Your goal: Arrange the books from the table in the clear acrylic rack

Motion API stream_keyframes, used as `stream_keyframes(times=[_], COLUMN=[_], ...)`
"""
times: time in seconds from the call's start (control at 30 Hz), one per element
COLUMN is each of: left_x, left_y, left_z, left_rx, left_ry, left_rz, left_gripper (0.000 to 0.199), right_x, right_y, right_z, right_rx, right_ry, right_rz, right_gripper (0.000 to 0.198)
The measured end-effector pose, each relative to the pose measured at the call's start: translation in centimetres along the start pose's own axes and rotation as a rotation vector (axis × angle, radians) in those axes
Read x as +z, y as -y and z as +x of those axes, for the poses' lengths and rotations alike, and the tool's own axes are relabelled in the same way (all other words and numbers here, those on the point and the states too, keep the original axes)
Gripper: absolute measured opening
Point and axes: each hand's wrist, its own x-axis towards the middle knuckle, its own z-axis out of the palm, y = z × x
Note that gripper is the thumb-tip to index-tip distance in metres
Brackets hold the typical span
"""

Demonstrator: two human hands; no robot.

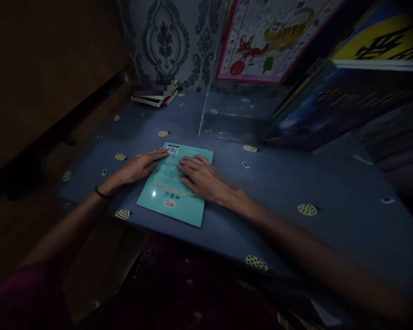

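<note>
A teal book (168, 204) lies closed on the table, its barcode at the far left corner and its printed title upside down from where I look. My right hand (201, 176) rests flat across the book's right half with the fingers stretched out. Along the left edge, my left hand (142, 166) lies with extended fingers, the tips touching the cover near the barcode. A dark band circles my left wrist. Neither hand grips anything.
The table (278, 183) has a dark blue cover with pineapple prints. A small stack of books (154, 94) sits at the back left. Large picture books (351, 96) stand at the back right, beside a clear stand (236, 114). Patterned wallpaper (165, 39) is behind.
</note>
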Motion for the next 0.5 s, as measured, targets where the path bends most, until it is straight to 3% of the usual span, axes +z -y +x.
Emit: stream_keyframes(times=[0.13, 0.27, 0.37, 0.5], left_x=[-0.3, -0.2, 0.0, 0.3], left_y=[1.1, 1.0, 0.9, 1.0], left_z=[1.5, 1.1, 0.8, 0.7], left_rx=[0.023, 0.029, 0.012, 0.018], left_ry=[0.009, 0.0, 0.001, -0.007], left_rz=[-0.013, -0.059, -0.078, -0.094], left_gripper=[0.047, 0.047, 0.048, 0.047], right_x=[1.4, 2.5, 2.2, 0.8], right_y=[5.2, 8.3, 8.4, 6.6], right_z=[2.3, 1.1, -0.8, -2.9], right_rx=[-0.137, -0.306, -0.281, -0.127], right_ry=[0.072, 0.123, 0.134, 0.173], right_rz=[0.029, 0.093, 0.141, 0.182], right_gripper=[0.036, 0.04, 0.042, 0.05])
